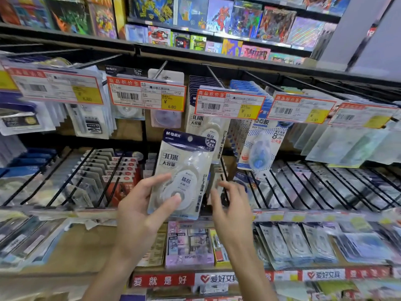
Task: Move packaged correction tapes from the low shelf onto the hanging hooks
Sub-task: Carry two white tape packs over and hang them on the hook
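the left hand grips one packaged correction tape, with the thumb on the clear blister in front and the fingers behind the card. the pack stands almost upright, its long axis vertical and leaning a little to the right, the dark header with the hang hole on top. it is in the air, in front of the low shelf and under the hanging hooks. the right hand is just beside it, fingers loosely spread, holding nothing.
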A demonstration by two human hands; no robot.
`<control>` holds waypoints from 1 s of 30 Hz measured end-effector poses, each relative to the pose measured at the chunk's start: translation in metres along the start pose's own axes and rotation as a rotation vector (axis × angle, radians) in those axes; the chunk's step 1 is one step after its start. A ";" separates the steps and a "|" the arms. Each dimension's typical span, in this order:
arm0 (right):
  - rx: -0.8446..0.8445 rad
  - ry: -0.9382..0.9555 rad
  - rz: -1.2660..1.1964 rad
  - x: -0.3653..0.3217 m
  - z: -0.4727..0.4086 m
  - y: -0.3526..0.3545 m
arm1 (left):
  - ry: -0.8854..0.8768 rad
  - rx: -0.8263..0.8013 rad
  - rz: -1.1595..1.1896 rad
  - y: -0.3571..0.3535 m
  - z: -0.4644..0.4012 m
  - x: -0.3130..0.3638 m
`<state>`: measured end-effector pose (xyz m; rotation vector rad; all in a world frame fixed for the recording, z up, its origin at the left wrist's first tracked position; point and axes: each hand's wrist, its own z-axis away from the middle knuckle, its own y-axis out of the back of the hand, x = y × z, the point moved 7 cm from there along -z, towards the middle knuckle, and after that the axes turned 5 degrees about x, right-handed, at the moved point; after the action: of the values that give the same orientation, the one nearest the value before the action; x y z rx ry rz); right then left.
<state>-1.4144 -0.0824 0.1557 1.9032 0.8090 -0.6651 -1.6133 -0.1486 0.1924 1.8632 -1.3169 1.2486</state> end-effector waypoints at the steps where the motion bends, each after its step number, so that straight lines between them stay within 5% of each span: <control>1: 0.001 0.056 0.113 0.004 -0.001 0.004 | -0.016 -0.013 0.010 -0.005 -0.003 0.003; 9: 0.008 0.118 0.651 0.056 0.002 -0.005 | 0.001 -0.111 0.094 -0.050 -0.028 0.010; 30: 0.141 0.158 0.620 0.053 0.008 -0.004 | -0.126 0.080 0.039 -0.069 -0.027 0.015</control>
<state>-1.3846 -0.0747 0.1111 2.2006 0.2310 -0.1921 -1.5588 -0.1069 0.2230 2.0100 -1.3937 1.2377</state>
